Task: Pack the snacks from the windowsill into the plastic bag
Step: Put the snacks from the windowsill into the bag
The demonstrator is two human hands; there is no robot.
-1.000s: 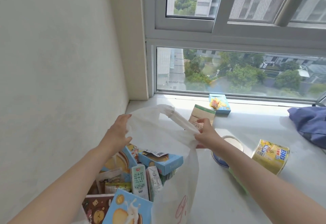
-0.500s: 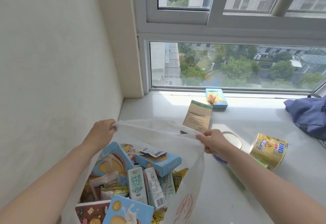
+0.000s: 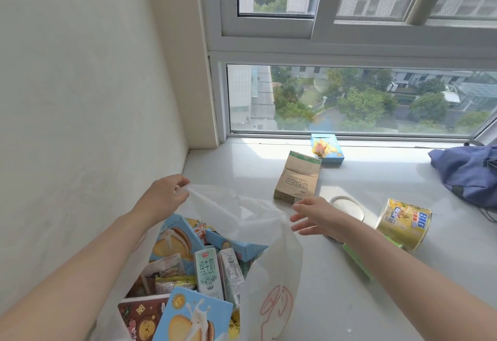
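Pinch from the left hand (image 3: 164, 198) holds the plastic bag (image 3: 271, 265) open; right hand (image 3: 314, 217), grip spread and empty, sits just short of the brown carton (image 3: 297, 179) on the windowsill (image 3: 336, 300), long axis pointing windowward.

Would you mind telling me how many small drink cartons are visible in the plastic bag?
2. The green-and-white milk carton stands in the middle of the plastic bag; the second carton is close beside it, to its right in the picture. More may be hidden under the boxes.
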